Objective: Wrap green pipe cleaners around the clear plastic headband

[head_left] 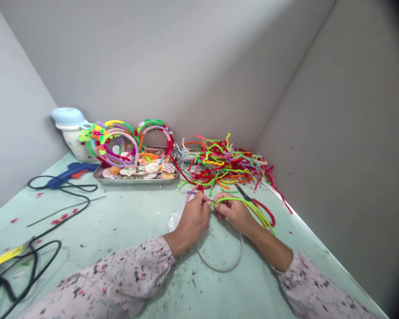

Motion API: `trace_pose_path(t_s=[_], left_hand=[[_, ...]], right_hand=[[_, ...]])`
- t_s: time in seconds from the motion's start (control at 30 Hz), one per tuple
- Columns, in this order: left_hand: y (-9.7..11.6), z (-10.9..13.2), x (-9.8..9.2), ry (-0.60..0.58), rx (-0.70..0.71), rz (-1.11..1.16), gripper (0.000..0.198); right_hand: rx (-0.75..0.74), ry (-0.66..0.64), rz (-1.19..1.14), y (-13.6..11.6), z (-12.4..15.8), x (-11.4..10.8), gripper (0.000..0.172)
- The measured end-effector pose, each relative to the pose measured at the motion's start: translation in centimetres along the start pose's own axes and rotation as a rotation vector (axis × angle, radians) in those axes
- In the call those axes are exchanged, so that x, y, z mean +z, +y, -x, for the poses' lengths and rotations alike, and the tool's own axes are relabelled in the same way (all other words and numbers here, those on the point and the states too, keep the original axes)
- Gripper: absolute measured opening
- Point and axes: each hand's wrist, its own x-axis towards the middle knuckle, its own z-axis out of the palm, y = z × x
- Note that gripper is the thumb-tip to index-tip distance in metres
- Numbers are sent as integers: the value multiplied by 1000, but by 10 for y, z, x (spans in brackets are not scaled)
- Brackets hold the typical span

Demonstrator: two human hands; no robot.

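Observation:
My left hand and my right hand meet over the pale green table, fingers pinched together. Between them runs a lime-green pipe cleaner that trails off to the right past my right wrist. Both hands pinch it where it meets the top of a thin clear headband, whose loop curves down toward me between my wrists. The fingertips hide the exact spot where the pipe cleaner touches the band. Red-handled scissors lie just right of my right hand.
A heap of coloured pipe cleaners lies behind my hands. A metal tray holds shells and finished wrapped headbands. A blue glue gun with black cord lies left, near a white pot. Grey walls enclose the corner.

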Motion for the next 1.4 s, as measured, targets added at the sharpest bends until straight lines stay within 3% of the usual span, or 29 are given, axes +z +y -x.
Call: trace_pose_path(t_s=[0.67,0.93,1.13,1.4], left_hand=[[4,0,-2,1,-8,-126,15],[0,2,0,47,78,-179,17],[3,3,-1,-36,58,-258,24],[5,3,-1,-38,41,-399,22]], right_hand=[[-25,-39,24,2,0,0,6],[-27,-28,10,3,0,0,7],[-28,-27,26,2,0,0,6],[-28,-40,45,3,0,1,8]])
